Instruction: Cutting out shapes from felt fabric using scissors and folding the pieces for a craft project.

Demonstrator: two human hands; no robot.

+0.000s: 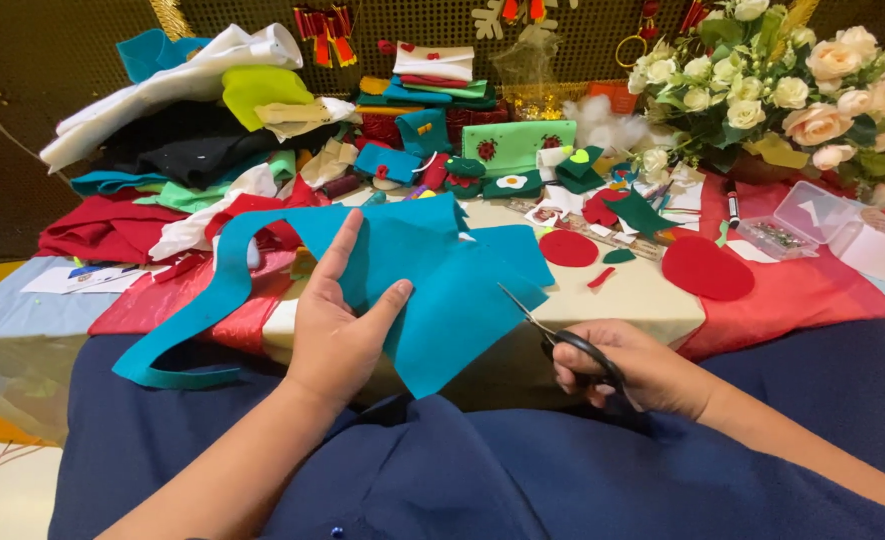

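Observation:
My left hand [341, 325] holds a large teal felt sheet [453, 290] above the table edge, thumb on top and fingers spread along it. A long curved teal strip [198, 320] hangs from the sheet down to the left. My right hand [628, 365] grips black-handled scissors [563, 340]; their blades point up-left and touch the sheet's right edge. Both forearms reach out over a dark blue cloth on my lap [463, 470].
Piles of felt and fabric [193, 150] cover the back left of the table. Red felt ovals [708, 268] and small cut pieces lie at right, beside a clear plastic box [813, 220] and a bouquet of pale roses [783, 90].

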